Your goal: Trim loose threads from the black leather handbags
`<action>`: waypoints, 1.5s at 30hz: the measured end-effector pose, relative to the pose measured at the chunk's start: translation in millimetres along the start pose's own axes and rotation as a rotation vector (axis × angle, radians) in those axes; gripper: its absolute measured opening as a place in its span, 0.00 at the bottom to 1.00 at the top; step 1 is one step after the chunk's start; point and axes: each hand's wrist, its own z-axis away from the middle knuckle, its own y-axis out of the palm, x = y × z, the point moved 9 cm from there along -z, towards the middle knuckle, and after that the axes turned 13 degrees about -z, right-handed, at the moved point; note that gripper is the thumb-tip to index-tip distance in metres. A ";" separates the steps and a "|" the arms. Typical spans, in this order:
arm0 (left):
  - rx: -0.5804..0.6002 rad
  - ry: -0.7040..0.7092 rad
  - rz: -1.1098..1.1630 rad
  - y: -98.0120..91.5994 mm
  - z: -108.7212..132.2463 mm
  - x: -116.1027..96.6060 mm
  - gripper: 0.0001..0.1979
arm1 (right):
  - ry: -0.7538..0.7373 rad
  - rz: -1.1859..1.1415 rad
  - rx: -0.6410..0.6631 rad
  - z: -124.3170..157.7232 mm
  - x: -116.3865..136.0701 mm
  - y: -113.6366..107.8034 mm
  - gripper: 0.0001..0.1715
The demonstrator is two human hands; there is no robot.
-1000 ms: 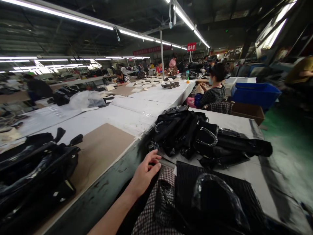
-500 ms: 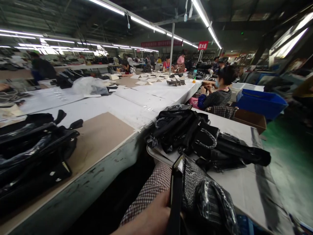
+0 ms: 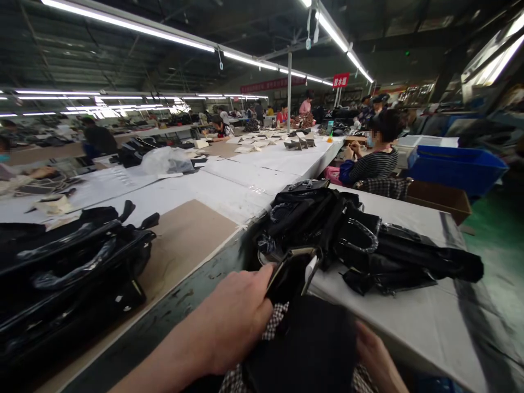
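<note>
A black handbag (image 3: pixel 303 338) is over my lap at the bottom centre, its pale-edged mouth gaping upward. My left hand (image 3: pixel 241 308) is closed on the left edge of that mouth, thumb and fingers pinching it. At the bag's right side is my right hand (image 3: pixel 374 349), gripping it there; most of its fingers are hidden behind the black panel. Just beyond, a heap of black handbags (image 3: pixel 323 224) with plastic-wrapped handles lies on the side table. To the left, another pile of black bags (image 3: pixel 82 267) rests on the long bench.
The long white bench (image 3: pixel 229 188) runs away from me, with brown board (image 3: pixel 180 234) near its edge. A co-worker (image 3: pixel 374 158) in a striped top sits beyond the side table (image 3: pixel 393 314). A blue bin (image 3: pixel 458 169) and a cardboard box (image 3: pixel 440 199) stand at right.
The handbag has turned from its textured outside to a plain black panel, with its mouth now showing. My right hand has come into view on its right side. The view has shifted slightly left.
</note>
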 end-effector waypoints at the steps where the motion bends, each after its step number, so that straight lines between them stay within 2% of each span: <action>1: 0.077 0.019 -0.049 13.7 -2.0 -2.7 0.07 | 0.049 -0.038 -0.071 -4.9 -0.5 -12.8 0.24; 3: 0.159 0.041 -0.097 39.1 -8.0 -5.9 0.08 | 0.072 -0.096 -0.166 -10.2 15.6 -30.4 0.22; 4: 0.170 0.046 -0.103 49.3 -11.7 -6.7 0.09 | 0.041 -0.107 -0.169 -11.3 31.7 -32.7 0.21; 7: 0.182 0.088 -0.083 67.4 -21.3 -9.4 0.10 | -0.126 -0.174 0.024 -10.6 92.6 -13.2 0.23; 11: 0.189 0.104 -0.071 60.0 -29.1 -8.3 0.10 | -0.261 -0.239 0.364 -7.2 147.0 22.3 0.31; 14: 0.164 0.055 -0.117 47.3 -31.7 -2.3 0.10 | -0.372 -0.147 0.532 -6.3 162.9 40.2 0.29; 16: 0.159 0.040 -0.125 46.7 -30.8 1.3 0.11 | -0.419 0.004 0.577 -5.0 160.7 50.0 0.26; 18: 0.158 0.036 -0.120 52.5 -28.3 5.3 0.13 | -0.448 0.175 0.562 -2.7 152.7 56.2 0.22; 22: 0.150 0.070 -0.123 71.2 -21.8 10.4 0.16 | -0.358 0.370 0.380 -5.7 132.2 50.6 0.13; 25: 0.167 0.133 -0.110 81.9 -17.6 9.2 0.20 | -0.372 0.470 0.291 -13.5 130.9 47.8 0.18; 27: 0.159 0.148 -0.104 82.8 -16.8 10.7 0.23 | -0.434 0.549 0.250 -22.0 135.7 48.8 0.21; 29: 0.149 0.156 -0.108 81.0 -17.1 13.8 0.25 | -0.461 0.599 0.212 -33.0 138.8 49.0 0.21; 33: 0.158 0.182 -0.080 76.3 -21.1 20.7 0.26 | -0.483 0.611 0.203 -52.8 143.0 49.6 0.18; 36: 0.209 0.206 -0.030 75.4 -28.7 25.6 0.25 | -0.492 0.532 0.328 -64.2 141.7 57.1 0.11; 39: 0.274 0.209 -0.012 75.8 -39.2 31.4 0.17 | -0.439 0.344 0.426 -77.1 132.1 62.7 0.12; 42: 0.329 0.192 0.019 75.4 -47.6 37.7 0.15 | -0.358 0.194 0.407 -89.4 114.9 65.6 0.11; 45: 0.346 0.189 0.023 72.7 -50.4 44.4 0.15 | -0.340 0.137 0.306 -94.9 102.3 67.4 0.08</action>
